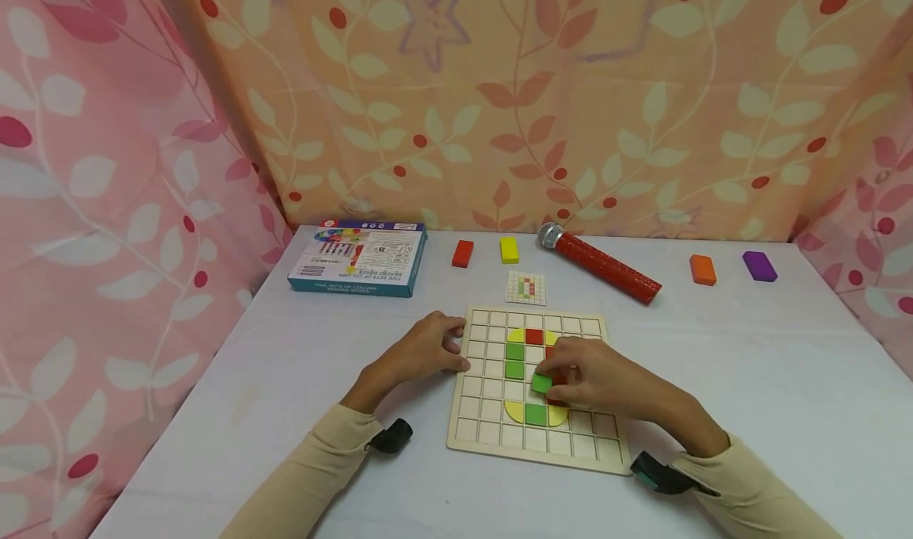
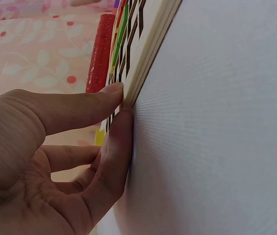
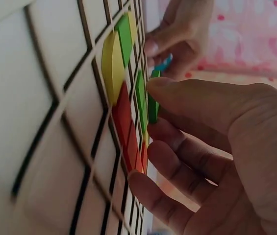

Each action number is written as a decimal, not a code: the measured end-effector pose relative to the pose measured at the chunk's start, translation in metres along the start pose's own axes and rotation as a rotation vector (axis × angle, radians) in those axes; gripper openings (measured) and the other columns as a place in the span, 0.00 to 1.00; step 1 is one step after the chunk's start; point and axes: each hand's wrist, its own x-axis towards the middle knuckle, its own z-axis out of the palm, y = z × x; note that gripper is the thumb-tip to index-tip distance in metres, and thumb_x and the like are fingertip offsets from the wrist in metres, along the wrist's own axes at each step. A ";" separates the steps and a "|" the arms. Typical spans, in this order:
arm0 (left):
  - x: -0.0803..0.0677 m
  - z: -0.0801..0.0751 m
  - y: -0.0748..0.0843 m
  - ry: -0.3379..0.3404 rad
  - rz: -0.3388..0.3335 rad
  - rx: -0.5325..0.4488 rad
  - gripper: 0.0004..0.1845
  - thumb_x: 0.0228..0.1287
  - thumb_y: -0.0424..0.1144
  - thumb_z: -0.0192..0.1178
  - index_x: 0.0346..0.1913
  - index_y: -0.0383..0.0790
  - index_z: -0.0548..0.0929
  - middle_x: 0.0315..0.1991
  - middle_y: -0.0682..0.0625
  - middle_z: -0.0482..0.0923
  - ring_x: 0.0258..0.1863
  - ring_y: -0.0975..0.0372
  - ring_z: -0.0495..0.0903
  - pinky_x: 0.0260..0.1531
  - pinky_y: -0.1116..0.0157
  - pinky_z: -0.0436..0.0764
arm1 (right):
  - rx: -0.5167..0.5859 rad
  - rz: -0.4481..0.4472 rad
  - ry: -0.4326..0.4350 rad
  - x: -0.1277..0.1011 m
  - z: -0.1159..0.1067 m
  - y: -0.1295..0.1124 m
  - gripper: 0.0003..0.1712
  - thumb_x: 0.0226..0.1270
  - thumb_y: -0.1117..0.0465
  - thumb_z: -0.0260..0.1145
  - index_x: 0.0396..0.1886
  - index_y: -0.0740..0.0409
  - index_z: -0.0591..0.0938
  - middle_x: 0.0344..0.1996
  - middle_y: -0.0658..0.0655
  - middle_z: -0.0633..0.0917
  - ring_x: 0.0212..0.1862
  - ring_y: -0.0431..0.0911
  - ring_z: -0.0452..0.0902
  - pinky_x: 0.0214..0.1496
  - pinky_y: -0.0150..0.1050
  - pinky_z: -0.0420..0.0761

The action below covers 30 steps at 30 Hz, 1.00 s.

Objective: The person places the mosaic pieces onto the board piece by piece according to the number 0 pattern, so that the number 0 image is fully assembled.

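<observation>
A wooden grid board [image 1: 476, 428] lies on the white table between the hands. Yellow rounded pieces [image 1: 513, 412], green square tiles [image 1: 514, 351] and red square tiles [image 1: 533, 337] sit in its middle cells. Just above the board, the right hand [image 1: 599, 374] pinches a loose green tile [image 1: 541, 383] between thumb and fingers. Its lower fingers reach close to the red tiles in the right wrist view and partly cover them in the head view. At the board's left edge, the left hand [image 1: 426, 347] grips the rim with thumb and finger [image 2: 121, 134].
Behind the board lies a small pattern card [image 1: 526, 288]. Further back are a boxed set [image 1: 357, 260], a red block [image 1: 463, 254], a yellow block [image 1: 509, 250] and a red glittery microphone [image 1: 606, 266]. Orange [image 1: 702, 269] and purple [image 1: 759, 266] blocks lie at the right.
</observation>
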 end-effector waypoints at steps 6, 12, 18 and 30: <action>0.000 0.001 -0.001 0.001 0.006 -0.012 0.39 0.60 0.33 0.78 0.74 0.32 0.74 0.56 0.47 0.77 0.47 0.60 0.80 0.44 0.67 0.83 | -0.001 -0.051 -0.045 0.019 0.011 -0.011 0.16 0.70 0.52 0.76 0.54 0.51 0.91 0.42 0.44 0.84 0.42 0.40 0.76 0.45 0.34 0.79; 0.000 0.001 -0.001 0.000 0.011 -0.010 0.39 0.60 0.34 0.78 0.74 0.32 0.75 0.56 0.47 0.77 0.47 0.60 0.80 0.44 0.67 0.83 | -0.021 -0.062 -0.061 0.026 0.017 -0.015 0.16 0.70 0.54 0.76 0.54 0.52 0.91 0.45 0.45 0.84 0.44 0.41 0.76 0.48 0.36 0.79; 0.000 0.001 0.001 0.005 -0.002 -0.007 0.39 0.60 0.34 0.79 0.74 0.33 0.75 0.56 0.48 0.77 0.46 0.61 0.79 0.44 0.67 0.83 | -0.061 -0.045 -0.072 0.028 0.020 -0.017 0.16 0.69 0.55 0.76 0.54 0.51 0.91 0.48 0.45 0.85 0.49 0.41 0.76 0.56 0.41 0.81; -0.001 0.002 0.001 0.000 -0.002 -0.005 0.40 0.60 0.33 0.79 0.74 0.33 0.74 0.56 0.47 0.77 0.47 0.60 0.80 0.45 0.67 0.83 | -0.044 0.032 -0.035 0.001 0.005 -0.013 0.14 0.74 0.55 0.72 0.56 0.45 0.90 0.51 0.43 0.85 0.57 0.45 0.77 0.63 0.51 0.81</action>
